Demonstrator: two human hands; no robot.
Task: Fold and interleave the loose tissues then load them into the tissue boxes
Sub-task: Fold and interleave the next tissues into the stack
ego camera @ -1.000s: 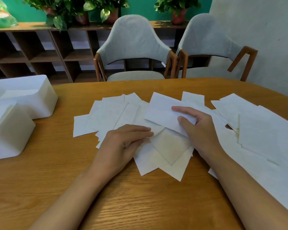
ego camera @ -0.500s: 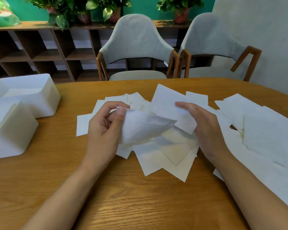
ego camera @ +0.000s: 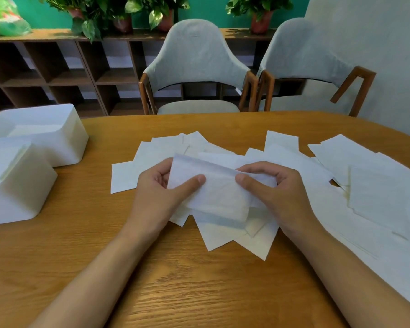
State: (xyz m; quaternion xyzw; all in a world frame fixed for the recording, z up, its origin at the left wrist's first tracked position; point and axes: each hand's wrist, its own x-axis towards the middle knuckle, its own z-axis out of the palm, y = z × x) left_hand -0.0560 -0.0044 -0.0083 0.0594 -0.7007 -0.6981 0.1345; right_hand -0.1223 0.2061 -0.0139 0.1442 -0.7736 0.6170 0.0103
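Nearer tissue box (ego camera: pixel 17 190): white and open-topped, at the table's far left edge, with white sheets showing inside.
Farther tissue box (ego camera: pixel 57 140): the same kind, just behind the nearer one and touching it, also with sheets inside.
Table (ego camera: pixel 199 292): light wood with a rounded far edge.
Loose tissues (ego camera: pixel 126 176): flat white squares fanned out and overlapping in the middle of the table, under and around both hands.
Left hand (ego camera: pixel 159 195): pinches the left end of one tissue, thumb on top, fingers curled behind it.
Held tissue (ego camera: pixel 218 195): lifted just above the pile between the two hands, its upper edge turned over in a fold.
Right hand (ego camera: pixel 279 192): pinches the right end of the same tissue, thumb on top, fingers curled over the upper edge.
Right-hand tissues (ego camera: pixel 376 185): a broad overlapping layer of flat sheets running to the table's right edge.
Behind the table: a dark shelf unit (ego camera: pixel 57 67) with potted plants (ego camera: pixel 90 17) on top, then two grey chairs (ego camera: pixel 197 65) side by side.
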